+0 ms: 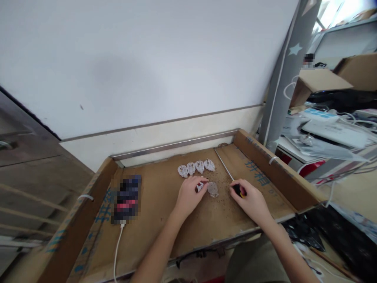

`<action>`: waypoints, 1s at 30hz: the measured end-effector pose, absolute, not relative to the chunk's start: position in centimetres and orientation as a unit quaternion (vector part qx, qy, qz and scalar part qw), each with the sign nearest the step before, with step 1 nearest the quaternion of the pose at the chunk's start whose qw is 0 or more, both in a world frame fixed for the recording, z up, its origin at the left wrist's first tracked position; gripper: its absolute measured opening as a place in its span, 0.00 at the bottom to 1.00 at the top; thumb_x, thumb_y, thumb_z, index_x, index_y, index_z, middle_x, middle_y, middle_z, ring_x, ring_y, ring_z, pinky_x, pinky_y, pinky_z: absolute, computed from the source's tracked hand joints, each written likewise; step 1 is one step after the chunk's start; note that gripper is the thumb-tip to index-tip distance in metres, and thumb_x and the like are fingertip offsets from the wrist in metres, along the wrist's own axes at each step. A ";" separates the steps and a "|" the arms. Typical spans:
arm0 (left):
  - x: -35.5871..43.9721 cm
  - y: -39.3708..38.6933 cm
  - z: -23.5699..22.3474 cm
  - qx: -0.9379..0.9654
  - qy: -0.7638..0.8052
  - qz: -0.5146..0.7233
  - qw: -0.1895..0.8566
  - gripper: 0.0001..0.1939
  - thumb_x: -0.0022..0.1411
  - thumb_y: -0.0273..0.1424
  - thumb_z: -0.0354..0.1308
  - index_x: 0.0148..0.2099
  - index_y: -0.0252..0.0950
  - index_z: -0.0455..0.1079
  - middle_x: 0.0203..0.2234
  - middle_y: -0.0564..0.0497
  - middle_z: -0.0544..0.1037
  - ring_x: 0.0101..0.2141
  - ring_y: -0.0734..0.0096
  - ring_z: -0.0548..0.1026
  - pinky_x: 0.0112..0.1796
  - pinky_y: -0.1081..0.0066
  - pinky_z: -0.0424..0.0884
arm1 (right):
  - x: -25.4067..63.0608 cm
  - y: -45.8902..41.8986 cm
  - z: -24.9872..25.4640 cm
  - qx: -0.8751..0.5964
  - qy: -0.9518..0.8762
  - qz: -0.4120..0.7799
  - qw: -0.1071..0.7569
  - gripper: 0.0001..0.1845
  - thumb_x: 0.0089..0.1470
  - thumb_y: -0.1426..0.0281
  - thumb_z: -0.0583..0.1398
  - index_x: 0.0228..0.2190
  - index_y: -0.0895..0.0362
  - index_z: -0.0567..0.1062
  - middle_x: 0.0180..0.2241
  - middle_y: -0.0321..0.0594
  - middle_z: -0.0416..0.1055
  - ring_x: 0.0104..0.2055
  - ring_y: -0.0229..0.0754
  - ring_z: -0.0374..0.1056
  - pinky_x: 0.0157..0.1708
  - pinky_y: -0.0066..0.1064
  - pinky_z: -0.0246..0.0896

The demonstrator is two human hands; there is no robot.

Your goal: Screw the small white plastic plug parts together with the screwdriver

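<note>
My left hand (191, 192) is closed, thumb and fingers pinching a small clear plug piece (200, 186) that is partly hidden by the fingers. Just right of the thumb a round clear plug part (213, 189) lies on the cardboard, touching or nearly touching the fingertips. In my right hand (247, 195) is a screwdriver (225, 167), gripped by its black and yellow handle, its long thin shaft pointing away towards the back of the tray. Several clear plugs (191, 168) with metal pins stand in a row beyond my left hand. Small dark specks, perhaps screws, are scattered between the hands.
Raised walls (265, 167) edge the cardboard tray (156, 212). A pixelated phone-like device (126, 199) with a white cable (118, 247) lies at left. A white panel rises behind. At right, a cluttered table holds a cardboard box (324, 80) and papers.
</note>
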State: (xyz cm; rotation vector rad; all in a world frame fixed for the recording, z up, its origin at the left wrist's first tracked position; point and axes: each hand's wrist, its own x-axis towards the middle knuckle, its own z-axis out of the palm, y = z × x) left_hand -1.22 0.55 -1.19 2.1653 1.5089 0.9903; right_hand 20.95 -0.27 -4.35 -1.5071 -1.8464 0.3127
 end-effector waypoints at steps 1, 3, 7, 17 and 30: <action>-0.8 0.7 -1.0 0.772 0.517 0.332 0.161 0.07 0.63 0.33 0.54 0.40 0.40 0.73 0.34 0.52 0.78 0.37 0.68 0.72 0.41 0.67 0.66 | 20.9 -0.3 -4.3 -0.584 -0.718 0.121 0.360 0.09 0.53 0.64 0.55 0.33 0.55 0.72 0.23 0.33 0.61 0.24 0.34 0.59 0.27 0.25 0.53; -0.1 1.0 -0.7 0.794 0.501 0.306 0.157 0.07 0.62 0.33 0.54 0.39 0.41 0.73 0.34 0.53 0.78 0.38 0.68 0.73 0.42 0.66 0.66 | 20.9 -0.3 -4.3 -0.583 -0.719 0.121 0.359 0.09 0.53 0.64 0.55 0.33 0.55 0.72 0.23 0.33 0.61 0.25 0.34 0.59 0.27 0.25 0.53; 0.3 1.0 -1.1 0.814 0.490 0.273 0.154 0.05 0.61 0.30 0.56 0.38 0.42 0.73 0.34 0.55 0.79 0.38 0.67 0.73 0.43 0.64 0.64 | 20.9 -0.2 -4.2 -0.583 -0.716 0.122 0.363 0.09 0.53 0.64 0.55 0.33 0.55 0.72 0.22 0.33 0.60 0.24 0.34 0.59 0.26 0.25 0.53; 0.5 0.5 -1.8 0.829 0.477 0.257 0.142 0.08 0.61 0.28 0.55 0.41 0.43 0.73 0.35 0.57 0.80 0.36 0.69 0.73 0.45 0.64 0.63 | 20.8 0.0 -4.1 -0.586 -0.709 0.138 0.368 0.09 0.54 0.64 0.55 0.33 0.55 0.72 0.21 0.32 0.58 0.24 0.33 0.58 0.26 0.24 0.53; 0.5 0.3 -2.1 0.834 0.473 0.255 0.127 0.09 0.61 0.27 0.53 0.41 0.43 0.72 0.34 0.55 0.79 0.37 0.68 0.72 0.44 0.64 0.63 | 20.9 0.0 -4.3 -0.583 -0.709 0.137 0.373 0.11 0.55 0.63 0.54 0.33 0.56 0.72 0.21 0.32 0.59 0.23 0.33 0.58 0.26 0.24 0.53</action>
